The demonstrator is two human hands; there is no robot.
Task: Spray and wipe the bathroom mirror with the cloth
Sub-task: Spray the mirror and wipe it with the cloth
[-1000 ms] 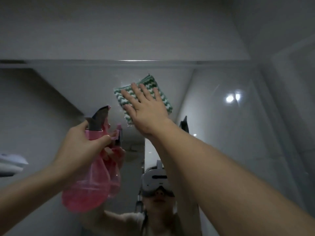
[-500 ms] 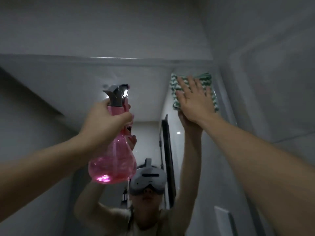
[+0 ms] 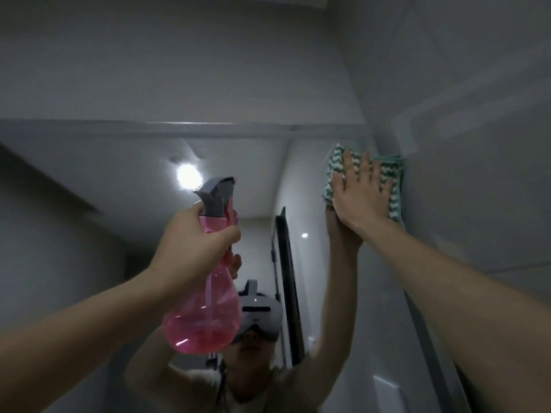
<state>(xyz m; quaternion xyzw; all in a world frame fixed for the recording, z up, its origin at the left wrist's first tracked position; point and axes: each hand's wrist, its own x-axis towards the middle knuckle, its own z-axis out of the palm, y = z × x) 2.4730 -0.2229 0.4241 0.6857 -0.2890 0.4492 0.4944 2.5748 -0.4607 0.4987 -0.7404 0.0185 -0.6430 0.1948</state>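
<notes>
Wiping underway: right hand (image 3: 362, 193), fingers spread, presses the cloth (image 3: 334, 168) at the mirror (image 3: 238, 150)'s upper-right corner; left hand (image 3: 196, 236) grips the spray bottle (image 3: 205, 317); lower glass likely remains.

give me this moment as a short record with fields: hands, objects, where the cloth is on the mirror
left hand: gripping the neck of the pink spray bottle, held upright in front of the mirror
right hand: flat, fingers spread, pressing the green and white cloth on the glass
cloth position: upper right corner of the mirror, at its right edge
bottle contents: pink liquid in the lower bulb
nozzle: grey, pointing toward the mirror
</notes>
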